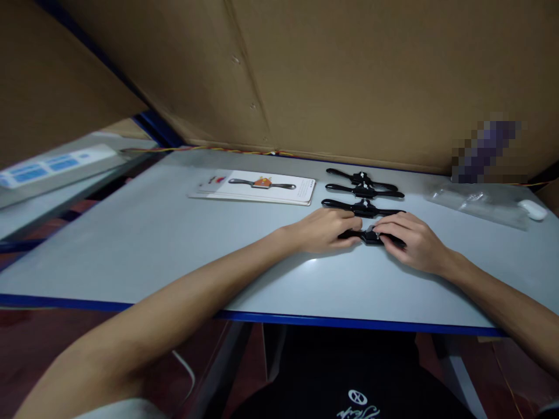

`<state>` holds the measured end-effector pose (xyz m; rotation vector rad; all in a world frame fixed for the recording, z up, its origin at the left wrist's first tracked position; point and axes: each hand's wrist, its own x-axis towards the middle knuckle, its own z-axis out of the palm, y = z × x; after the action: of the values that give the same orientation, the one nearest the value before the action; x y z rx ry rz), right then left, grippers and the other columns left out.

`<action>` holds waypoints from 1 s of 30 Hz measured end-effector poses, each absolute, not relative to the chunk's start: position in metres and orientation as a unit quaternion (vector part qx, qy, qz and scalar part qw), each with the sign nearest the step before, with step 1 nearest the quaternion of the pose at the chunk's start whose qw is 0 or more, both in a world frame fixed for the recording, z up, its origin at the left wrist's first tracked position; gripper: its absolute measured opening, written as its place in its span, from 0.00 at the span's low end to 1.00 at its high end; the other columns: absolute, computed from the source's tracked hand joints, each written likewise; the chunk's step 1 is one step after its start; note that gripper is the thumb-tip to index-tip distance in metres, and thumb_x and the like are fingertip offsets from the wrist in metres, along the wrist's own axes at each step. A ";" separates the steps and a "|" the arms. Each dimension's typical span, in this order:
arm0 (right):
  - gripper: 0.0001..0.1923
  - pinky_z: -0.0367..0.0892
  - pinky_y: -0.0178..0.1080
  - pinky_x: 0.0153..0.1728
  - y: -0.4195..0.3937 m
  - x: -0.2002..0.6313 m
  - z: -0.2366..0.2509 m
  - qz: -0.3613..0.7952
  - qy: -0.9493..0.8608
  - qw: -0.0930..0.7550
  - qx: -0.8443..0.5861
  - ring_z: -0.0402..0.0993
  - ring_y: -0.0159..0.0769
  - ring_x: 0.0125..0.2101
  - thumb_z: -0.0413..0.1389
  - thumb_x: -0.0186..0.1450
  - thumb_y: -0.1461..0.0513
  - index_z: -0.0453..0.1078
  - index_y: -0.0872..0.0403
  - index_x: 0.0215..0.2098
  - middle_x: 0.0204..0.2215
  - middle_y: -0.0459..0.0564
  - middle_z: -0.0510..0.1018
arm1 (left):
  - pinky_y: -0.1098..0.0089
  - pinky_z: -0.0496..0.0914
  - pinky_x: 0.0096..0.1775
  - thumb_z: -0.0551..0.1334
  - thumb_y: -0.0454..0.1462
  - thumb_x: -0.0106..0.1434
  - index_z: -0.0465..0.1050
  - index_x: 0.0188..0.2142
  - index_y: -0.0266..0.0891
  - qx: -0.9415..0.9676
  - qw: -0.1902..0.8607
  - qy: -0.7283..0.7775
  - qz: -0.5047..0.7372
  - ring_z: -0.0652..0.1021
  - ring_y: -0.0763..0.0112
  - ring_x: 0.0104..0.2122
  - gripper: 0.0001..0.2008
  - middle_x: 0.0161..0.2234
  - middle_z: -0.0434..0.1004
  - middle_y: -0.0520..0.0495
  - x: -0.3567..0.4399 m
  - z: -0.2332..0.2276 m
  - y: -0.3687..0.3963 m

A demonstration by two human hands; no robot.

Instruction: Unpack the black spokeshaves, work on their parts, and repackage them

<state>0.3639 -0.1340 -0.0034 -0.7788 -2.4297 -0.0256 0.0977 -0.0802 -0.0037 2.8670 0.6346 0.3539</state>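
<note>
Your left hand (335,228) grips the spokeshave (371,238), right hand (410,240) pinches its centre: brace it parallel to the tabletop's front edge (314,320).

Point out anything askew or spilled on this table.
The farthest glossy black two-handled tool lies askew: its right end slants toward the next black two-handled tool, breaking the otherwise near-parallel row. No spill shows on the pale grey tabletop.

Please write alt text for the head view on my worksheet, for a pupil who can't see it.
A person's left hand and right hand hold a black two-handled tool on a pale table. Three similar black tools lie beyond it, one behind another. Left of them lies flat packaging picturing such a tool; to their right lie clear plastic and a white object.
</note>
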 end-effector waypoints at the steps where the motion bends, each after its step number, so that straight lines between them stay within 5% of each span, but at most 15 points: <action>1: 0.14 0.75 0.49 0.45 -0.134 0.364 -0.004 -0.007 -0.910 0.288 -0.298 0.81 0.43 0.45 0.55 0.71 0.68 0.79 0.51 0.49 0.45 0.53 0.86 | 0.64 0.68 0.34 0.54 0.44 0.75 0.75 0.45 0.39 0.965 0.092 0.214 0.118 0.76 0.63 0.34 0.15 0.38 0.79 0.42 0.098 -0.004 -0.080; 11: 0.12 0.71 0.44 0.37 -0.132 0.362 -0.003 -0.026 -0.904 0.272 -0.329 0.76 0.39 0.34 0.55 0.76 0.61 0.78 0.53 0.37 0.33 0.51 0.83 | 0.65 0.67 0.33 0.54 0.44 0.75 0.75 0.44 0.39 0.965 0.087 0.220 0.113 0.76 0.63 0.33 0.14 0.37 0.79 0.42 0.098 -0.004 -0.079; 15: 0.12 0.70 0.43 0.36 -0.133 0.360 -0.005 -0.033 -0.895 0.279 -0.347 0.74 0.38 0.31 0.55 0.76 0.60 0.76 0.53 0.35 0.31 0.51 0.80 | 0.65 0.69 0.35 0.54 0.43 0.75 0.74 0.53 0.39 0.965 0.083 0.214 0.125 0.78 0.63 0.36 0.16 0.42 0.81 0.42 0.098 -0.004 -0.081; 30: 0.07 0.75 0.42 0.38 -0.131 0.368 0.003 0.060 -0.895 0.298 -0.326 0.80 0.38 0.36 0.56 0.74 0.66 0.78 0.54 0.43 0.38 0.51 0.82 | 0.65 0.70 0.35 0.51 0.44 0.77 0.71 0.67 0.40 0.971 0.057 0.202 0.117 0.80 0.62 0.36 0.25 0.39 0.81 0.42 0.096 -0.005 -0.081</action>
<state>0.3676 -0.1312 0.0028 -0.8657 -2.3798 0.1585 0.0963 -0.0811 -0.0054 2.9428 0.6123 0.3553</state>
